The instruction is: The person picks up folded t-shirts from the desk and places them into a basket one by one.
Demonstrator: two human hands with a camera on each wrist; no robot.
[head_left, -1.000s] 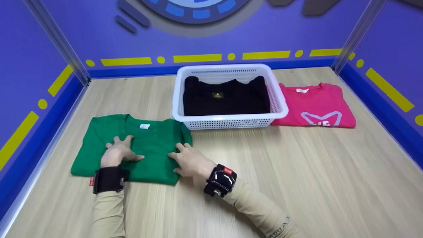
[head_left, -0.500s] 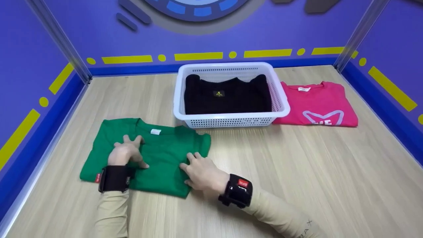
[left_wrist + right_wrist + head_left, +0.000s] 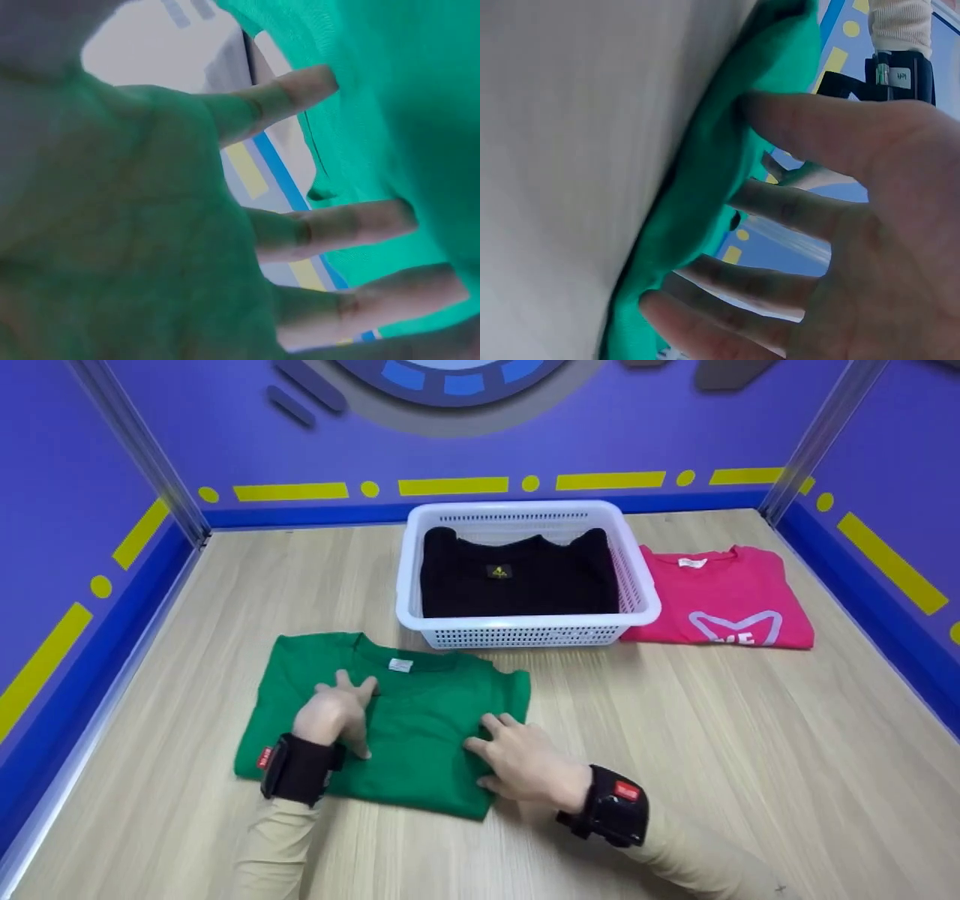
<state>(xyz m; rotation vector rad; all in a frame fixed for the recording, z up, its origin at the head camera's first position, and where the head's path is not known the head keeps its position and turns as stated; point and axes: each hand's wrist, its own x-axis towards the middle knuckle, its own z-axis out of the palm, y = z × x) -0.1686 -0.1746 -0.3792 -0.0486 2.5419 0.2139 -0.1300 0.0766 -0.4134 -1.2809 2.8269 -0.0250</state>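
Observation:
A folded green T-shirt lies on the table in the head view, its white neck label toward the back. My left hand rests on its left half with fingers spread. In the left wrist view the fingertips of that hand press on the green cloth. At the shirt's right edge, my right hand touches the fabric with extended fingers. The right wrist view shows thumb and fingers spread along the bunched green edge, pressing against it.
Behind the shirt stands a white perforated basket with a folded black T-shirt inside. A folded pink T-shirt lies to its right, partly hidden by the basket. Blue-purple panels enclose the wooden table at the back and sides.
Both hands have slid the green T-shirt to the right and slightly toward the front edge. It now lies apart from the basket's front left corner, which it overlapped before.

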